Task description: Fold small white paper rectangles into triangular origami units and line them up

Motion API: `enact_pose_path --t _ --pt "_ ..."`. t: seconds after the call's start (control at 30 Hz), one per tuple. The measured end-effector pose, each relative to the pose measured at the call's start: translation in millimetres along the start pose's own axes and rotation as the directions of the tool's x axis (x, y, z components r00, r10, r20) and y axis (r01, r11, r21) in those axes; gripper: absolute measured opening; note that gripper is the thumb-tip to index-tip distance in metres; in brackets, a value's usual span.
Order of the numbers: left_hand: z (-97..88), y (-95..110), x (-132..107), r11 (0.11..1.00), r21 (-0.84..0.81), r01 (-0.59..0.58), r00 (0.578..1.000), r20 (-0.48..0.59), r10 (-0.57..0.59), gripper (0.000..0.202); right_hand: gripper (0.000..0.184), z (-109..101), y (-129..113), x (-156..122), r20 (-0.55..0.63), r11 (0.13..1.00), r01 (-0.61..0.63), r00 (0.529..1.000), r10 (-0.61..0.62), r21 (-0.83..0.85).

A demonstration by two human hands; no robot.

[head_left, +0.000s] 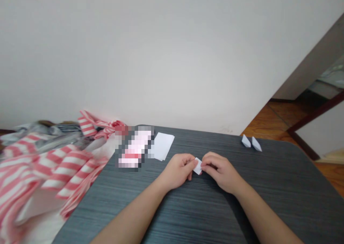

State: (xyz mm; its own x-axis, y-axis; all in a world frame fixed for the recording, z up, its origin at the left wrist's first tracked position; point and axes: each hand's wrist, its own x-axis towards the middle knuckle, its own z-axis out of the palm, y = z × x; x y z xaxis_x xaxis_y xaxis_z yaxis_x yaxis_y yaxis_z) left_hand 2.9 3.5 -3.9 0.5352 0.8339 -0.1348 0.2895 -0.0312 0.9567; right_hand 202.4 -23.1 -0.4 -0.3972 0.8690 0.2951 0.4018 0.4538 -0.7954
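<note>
A small folded piece of white paper (198,166) is pinched between my left hand (177,170) and my right hand (220,172), above the middle of the dark grey wood-grain table (193,215). Its exact folds are mostly hidden by my fingers. Beyond my left hand lies a stack of white paper sheets (162,146). Two small folded white paper pieces (251,142) stand apart near the far right table edge, out of reach of my fingers' current position.
A pixelated, blurred pink-and-white object (134,147) lies at the table's far edge. Pink-and-white striped cloth (53,168) is heaped beyond the left table edge. A white wall rises behind the table, and a wooden floor (274,122) shows at the right.
</note>
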Motion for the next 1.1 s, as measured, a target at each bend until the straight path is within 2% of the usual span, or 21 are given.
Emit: enact_pose_path --t 0.3,0.47,0.53,0.67,0.83,0.9,1.1 --pt "-2.1 2.1 0.5 0.999 0.020 -0.043 0.998 0.037 0.042 0.042 0.015 2.5 -0.2 -1.2 -0.071 0.994 -0.067 0.996 0.061 -0.085" --pt "1.3 1.7 0.1 0.992 -0.123 -0.040 0.995 0.085 0.051 0.024 0.012 2.8 1.7 -1.0 -0.112 0.990 -0.095 0.990 0.083 -0.102" --pt "2.5 1.1 0.0 0.989 -0.143 -0.032 0.995 0.090 0.045 0.024 0.011 2.8 2.1 -1.1 -0.114 0.990 -0.099 0.990 0.088 -0.096" --pt "2.4 0.6 0.0 0.996 -0.078 -0.033 0.998 0.056 0.037 0.023 0.011 3.2 2.0 -1.7 -0.100 0.991 -0.111 0.990 0.103 -0.078" --pt "2.6 1.1 -0.2 0.999 -0.040 -0.020 0.999 0.033 0.021 0.025 0.005 6.8 6.6 -4.8 -0.097 0.986 -0.165 0.981 0.168 0.035" --pt "2.9 1.1 -0.2 0.999 -0.039 -0.021 0.999 0.032 0.022 0.024 0.010 7.7 8.2 -5.5 -0.100 0.983 -0.175 0.979 0.179 0.049" --pt "1.5 1.6 0.4 0.999 -0.045 -0.029 0.999 0.036 0.031 0.022 0.014 2.9 2.4 -1.8 -0.073 0.982 -0.163 0.985 0.157 -0.098"
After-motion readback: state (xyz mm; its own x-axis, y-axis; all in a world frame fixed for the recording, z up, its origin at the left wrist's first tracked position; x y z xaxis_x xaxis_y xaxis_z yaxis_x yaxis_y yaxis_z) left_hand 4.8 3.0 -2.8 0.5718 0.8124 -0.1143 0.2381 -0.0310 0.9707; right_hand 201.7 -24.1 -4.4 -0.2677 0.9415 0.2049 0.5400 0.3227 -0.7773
